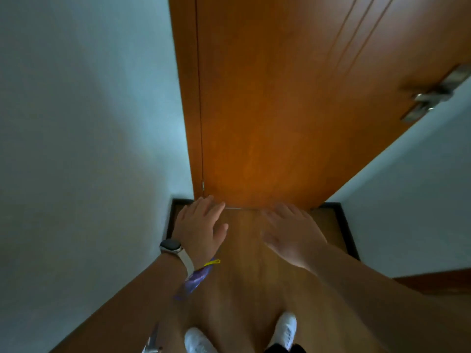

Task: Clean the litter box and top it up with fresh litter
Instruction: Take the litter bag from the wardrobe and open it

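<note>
We record an orange-brown wooden door (280, 110) with thin darker vertical lines and a silver handle (433, 95). We note pale blue-grey walls (89, 123), black skirting (346, 225) and a light brown wood-grain floor (244, 263). The watch (171, 245) has a dark face and cream strap. The wristband (196, 278) is purple with a yellow tab, and the shoes (286, 327) are white.

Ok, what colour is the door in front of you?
The door is orange-brown wood, shown best in the head view.
</note>
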The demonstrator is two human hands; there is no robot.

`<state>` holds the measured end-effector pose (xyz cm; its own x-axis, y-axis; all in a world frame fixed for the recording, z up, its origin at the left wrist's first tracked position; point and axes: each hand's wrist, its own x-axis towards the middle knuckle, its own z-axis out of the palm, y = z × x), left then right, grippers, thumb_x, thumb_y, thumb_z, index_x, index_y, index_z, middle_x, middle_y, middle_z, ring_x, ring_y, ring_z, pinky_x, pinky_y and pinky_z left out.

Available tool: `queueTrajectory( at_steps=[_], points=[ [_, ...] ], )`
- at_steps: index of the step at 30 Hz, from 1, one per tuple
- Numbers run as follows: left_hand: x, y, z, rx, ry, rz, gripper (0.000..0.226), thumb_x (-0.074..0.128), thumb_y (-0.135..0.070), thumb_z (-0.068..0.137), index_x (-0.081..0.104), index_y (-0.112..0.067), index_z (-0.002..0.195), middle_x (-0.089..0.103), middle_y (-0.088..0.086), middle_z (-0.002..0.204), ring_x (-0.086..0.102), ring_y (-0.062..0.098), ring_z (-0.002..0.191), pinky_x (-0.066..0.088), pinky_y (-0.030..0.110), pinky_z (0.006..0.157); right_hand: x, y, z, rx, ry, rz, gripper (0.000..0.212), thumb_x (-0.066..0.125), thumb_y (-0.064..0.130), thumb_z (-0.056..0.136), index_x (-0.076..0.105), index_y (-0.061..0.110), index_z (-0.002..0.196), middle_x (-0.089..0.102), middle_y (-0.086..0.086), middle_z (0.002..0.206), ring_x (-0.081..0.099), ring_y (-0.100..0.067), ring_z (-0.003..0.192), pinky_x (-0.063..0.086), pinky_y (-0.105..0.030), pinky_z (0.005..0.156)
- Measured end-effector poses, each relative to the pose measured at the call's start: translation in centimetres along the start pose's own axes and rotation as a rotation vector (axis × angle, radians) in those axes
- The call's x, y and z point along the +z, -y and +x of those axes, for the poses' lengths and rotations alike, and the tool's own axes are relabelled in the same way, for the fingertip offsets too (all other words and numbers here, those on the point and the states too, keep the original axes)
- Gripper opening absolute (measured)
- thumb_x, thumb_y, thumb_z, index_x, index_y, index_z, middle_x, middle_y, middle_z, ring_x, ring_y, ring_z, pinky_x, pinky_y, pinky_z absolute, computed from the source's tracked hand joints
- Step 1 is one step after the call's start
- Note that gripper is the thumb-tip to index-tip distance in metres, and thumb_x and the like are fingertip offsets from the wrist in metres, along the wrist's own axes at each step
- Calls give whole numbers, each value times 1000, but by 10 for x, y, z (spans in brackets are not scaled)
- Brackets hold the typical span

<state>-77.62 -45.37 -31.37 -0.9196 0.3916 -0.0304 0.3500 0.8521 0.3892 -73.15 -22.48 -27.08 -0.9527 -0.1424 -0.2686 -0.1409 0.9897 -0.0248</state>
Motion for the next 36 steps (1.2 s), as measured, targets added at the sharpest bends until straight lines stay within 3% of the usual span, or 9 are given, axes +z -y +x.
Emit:
queueTrajectory(
  at_steps=[5, 11, 16, 25, 29, 36],
  points=[
    [-23, -77, 13, 161, -56, 96, 56, 34, -56, 91, 48, -29, 139, 51, 4, 140, 43, 28, 133, 37, 50, 106, -30, -48, -66, 121, -99, 11, 53, 26, 56, 98, 27, 32, 145, 31, 4, 152, 28, -20, 141, 25, -40, 114],
    [-19, -178, 5, 293, -74, 153, 61, 23, -61, 91, 40, -35, 143, 38, 2, 152, 32, 27, 141, 31, 49, 112, -39, -117, -146, 254, -198, 41, 56, 20, 62, 95, 30, 35, 143, 33, 6, 151, 30, -20, 141, 29, -43, 113],
    [11, -297, -18, 398, -44, 159, 55, 33, -59, 95, 34, -37, 146, 26, -5, 158, 21, 21, 146, 24, 46, 115, -26, -189, -251, 377, -251, 91, 57, 21, 61, 96, 27, 35, 146, 29, 6, 153, 25, -19, 142, 24, -41, 114],
    [85, -526, -71, 717, -18, 168, 49, 36, -55, 93, 57, -30, 130, 53, -1, 140, 46, 22, 130, 41, 46, 102, 12, -315, -459, 668, -344, 186, 51, 31, 57, 97, 30, 35, 143, 31, 4, 152, 26, -21, 142, 25, -43, 115],
    [100, -608, -84, 852, 1, 130, 54, 33, -56, 91, 58, -26, 130, 55, 0, 137, 49, 21, 127, 47, 41, 95, 16, -351, -538, 782, -398, 188, 51, 31, 57, 96, 33, 34, 142, 36, 6, 148, 31, -18, 139, 27, -40, 114],
    [127, -714, -89, 1047, 37, 101, 59, 32, -59, 91, 55, -25, 134, 51, 0, 142, 46, 21, 131, 45, 41, 100, 32, -408, -608, 940, -434, 221, 56, 27, 61, 94, 31, 37, 144, 33, 8, 151, 25, -17, 142, 24, -41, 116]
  ],
)
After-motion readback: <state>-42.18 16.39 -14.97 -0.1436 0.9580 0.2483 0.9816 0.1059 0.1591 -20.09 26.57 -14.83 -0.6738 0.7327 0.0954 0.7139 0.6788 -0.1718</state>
